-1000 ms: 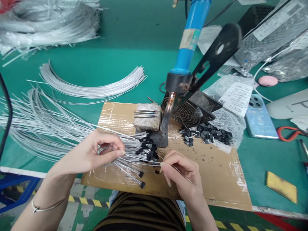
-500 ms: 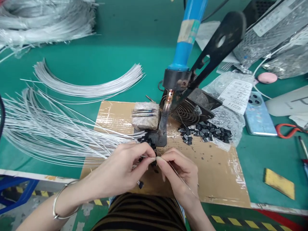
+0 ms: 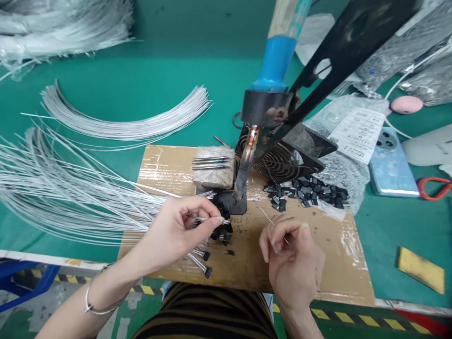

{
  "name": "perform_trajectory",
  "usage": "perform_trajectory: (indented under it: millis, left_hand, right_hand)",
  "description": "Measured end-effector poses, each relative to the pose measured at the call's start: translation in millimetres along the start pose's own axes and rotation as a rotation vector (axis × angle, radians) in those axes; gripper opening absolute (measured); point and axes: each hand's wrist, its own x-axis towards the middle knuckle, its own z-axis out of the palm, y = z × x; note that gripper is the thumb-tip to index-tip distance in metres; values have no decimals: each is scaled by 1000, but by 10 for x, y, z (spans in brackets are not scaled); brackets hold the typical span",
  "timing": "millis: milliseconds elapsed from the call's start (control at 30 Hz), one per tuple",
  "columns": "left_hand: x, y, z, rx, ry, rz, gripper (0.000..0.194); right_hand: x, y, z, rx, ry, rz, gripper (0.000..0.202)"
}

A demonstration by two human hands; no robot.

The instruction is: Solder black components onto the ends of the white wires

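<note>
- Left hand (image 3: pixel 174 235): grip clamped on white wires (image 3: pixel 198 218), near black pieces (image 3: pixel 224 237).
- Right hand (image 3: pixel 294 266), over the cardboard (image 3: pixel 339 254): grip closed around a thin wire (image 3: pixel 266 214).

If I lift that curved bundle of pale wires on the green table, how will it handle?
The curved bundle would probably flex springily, since its thin strands lie in one smooth arc. It may splay or shed strands: I see no tie, and a few already stray along its lower edge.
</note>
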Motion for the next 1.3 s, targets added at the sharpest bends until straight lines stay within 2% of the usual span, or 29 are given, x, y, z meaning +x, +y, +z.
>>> perform_trajectory:
  millis: [233,367,533,667,767,933,1000,1067,1200,1300]
  left_hand:
    - [3,70,17,-25,44,5,17]
    - [-12,71,19,-56,59,47,15]
    - [-17,75,29,-66,62,72,13]
    - [-35,84,49,-48,53,34,13]
    - [-47,74,70,-52,18,-14,13]
    - [-53,42,113,-120,-42,-60,15]
    - [-49,38,130,-150,-43,-72,16]
    - [-44,38,137,-167,-15,-73,16]
    - [-47,33,123,-181,49,-68,16]
    - [-53,22,116,-166,58,-80,16]
  right_hand:
    - [1,95,-5,-7,-144,-22,52]
    - [-54,73,34,-117,-138,54,38]
    - [-68,39,105,-169,-205,31,16]
    - [-43,64,109,-210,-283,28,21]
    - [-23,68,100,-317,-360,-25,27]
    - [-20,60,104,-449,-461,-223,25]
    - [-40,67,112,-456,-444,-258,24]
    - [-64,74,120,-433,-369,-235,27]
    - [-90,67,121,-315,-134,-93,37]
    - [-100,64,122,-167,-121,5,28]
